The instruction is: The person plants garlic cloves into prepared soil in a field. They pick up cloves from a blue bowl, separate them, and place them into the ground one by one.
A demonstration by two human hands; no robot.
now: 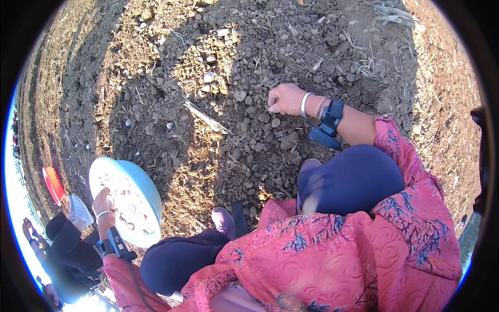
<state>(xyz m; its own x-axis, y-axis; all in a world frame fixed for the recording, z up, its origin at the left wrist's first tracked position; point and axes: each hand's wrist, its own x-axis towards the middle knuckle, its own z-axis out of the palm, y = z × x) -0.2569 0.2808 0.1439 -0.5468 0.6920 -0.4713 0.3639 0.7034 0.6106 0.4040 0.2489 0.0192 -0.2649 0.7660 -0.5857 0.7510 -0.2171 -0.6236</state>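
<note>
My right hand [287, 100] reaches down to the cloddy soil [249, 128], its fingertips pinched together at the ground. Whether something sits between those fingers is hidden. My left hand [103, 204] is inside a light-blue plastic basin [150, 191], over a heap of whitish and purplish pieces [130, 206] that look like garlic cloves. A pale piece shows beside its fingers, but a grip on it cannot be made out. The basin tilts near my left knee. Two pale cloves, one [170, 125] nearer and another [128, 122] farther left, stand in the soil.
A dry stalk [206, 117] lies across the middle ground. Dry husks [393, 13] lie at the far right. On the left are a red basin [53, 185], a pale container [80, 208] and another person in dark clothes [74, 245]. My shoes [223, 222] rest on the soil.
</note>
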